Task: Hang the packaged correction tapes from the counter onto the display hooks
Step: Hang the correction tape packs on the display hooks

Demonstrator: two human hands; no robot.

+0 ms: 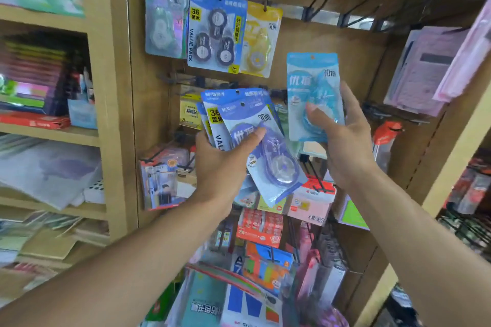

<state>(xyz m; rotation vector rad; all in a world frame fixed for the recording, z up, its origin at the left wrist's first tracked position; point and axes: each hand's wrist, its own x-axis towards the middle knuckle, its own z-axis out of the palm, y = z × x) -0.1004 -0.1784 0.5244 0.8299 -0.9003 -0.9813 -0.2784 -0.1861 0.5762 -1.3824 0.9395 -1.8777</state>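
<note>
My left hand (225, 164) grips a fanned stack of correction tape packs (255, 130), with a purple-blue one on top and a "36 value pack" behind it. A single light blue correction tape pack (310, 87) stands upright in my right hand (342, 141), thumb pressed on its front. Both are held in front of the brown display board. Three packs hang on hooks above: a grey one (164, 21), a blue value pack (215, 32) and a yellow one (261, 37). Bare black hooks (321, 5) stick out to the right of the yellow pack.
Wooden shelves (106, 87) with books and paper fill the left side. Hung stationery crowds the board below my hands (263, 228) and at the right, including pink packs (422, 69). More empty hooks (382, 111) project at the right, level with my right hand.
</note>
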